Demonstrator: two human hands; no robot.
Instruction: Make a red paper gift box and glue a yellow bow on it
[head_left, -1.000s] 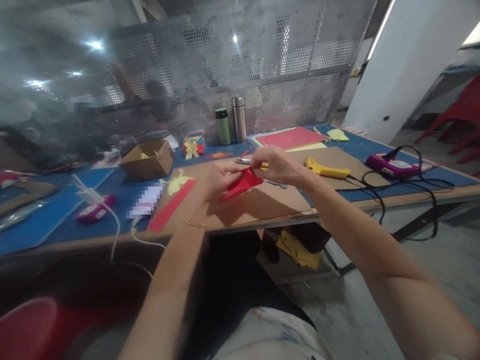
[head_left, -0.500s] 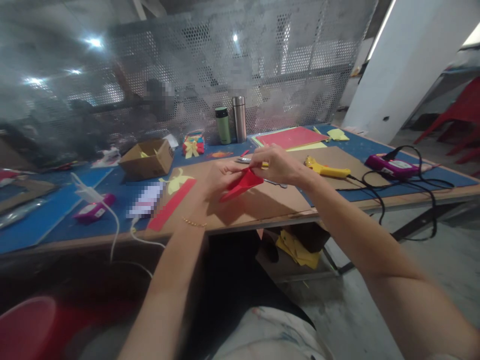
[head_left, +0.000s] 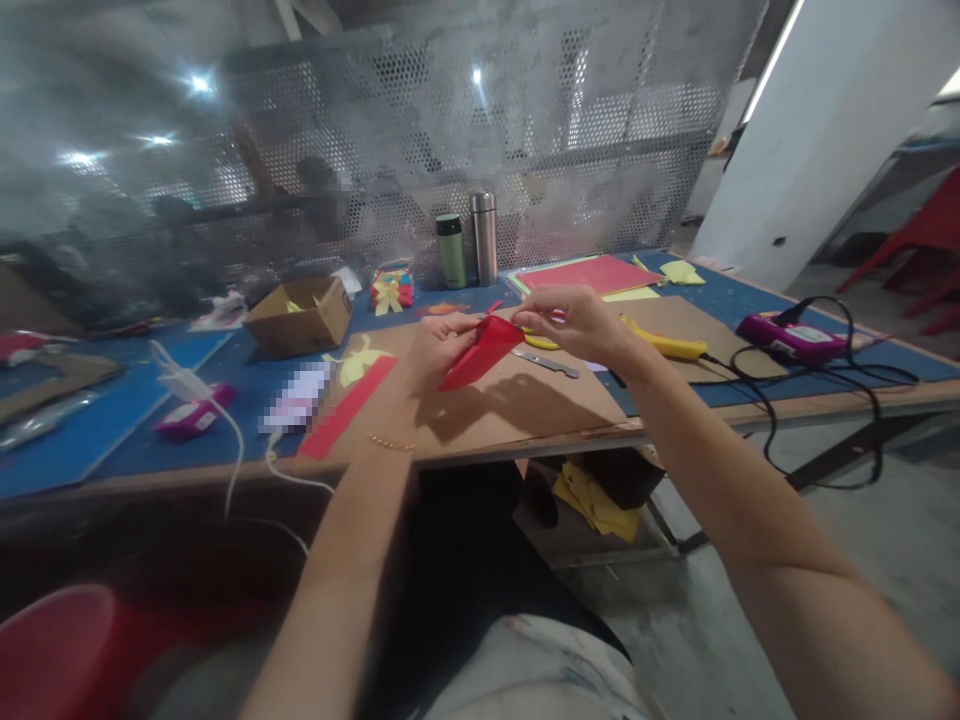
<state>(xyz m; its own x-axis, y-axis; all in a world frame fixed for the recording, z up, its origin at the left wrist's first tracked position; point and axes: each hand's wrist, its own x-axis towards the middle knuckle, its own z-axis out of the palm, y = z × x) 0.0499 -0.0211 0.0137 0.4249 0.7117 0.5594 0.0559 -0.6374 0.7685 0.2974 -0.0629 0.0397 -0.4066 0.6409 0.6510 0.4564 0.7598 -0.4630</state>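
Observation:
A folded piece of red felt-like sheet (head_left: 486, 352) is held up in front of me, above a brown cardboard sheet (head_left: 450, 430). My left hand (head_left: 439, 348) grips its left side, thumb on top. At its upper right corner, the fingers of my right hand (head_left: 574, 315) are pinched together against the edge; the exact contact is partly hidden. Under the right hand lie a flat metal blade (head_left: 551, 364) and a yellow loop-shaped handle (head_left: 540, 341). A red strip (head_left: 349, 408) and a yellow cut-out (head_left: 364, 362) lie left of my left hand.
A yellow glue gun (head_left: 667, 345) with a black cable lies right, near a purple box (head_left: 795, 338). At the back stand a green bottle (head_left: 451, 255), a steel flask (head_left: 484, 240) and red sheets (head_left: 592, 272). Left are a cardboard box (head_left: 296, 325) and a cabled white device (head_left: 298, 395).
My right hand has shifted slightly right, to the red piece's corner. The red piece has turned more upright and its end has opened out, uncovering the metal blade below.

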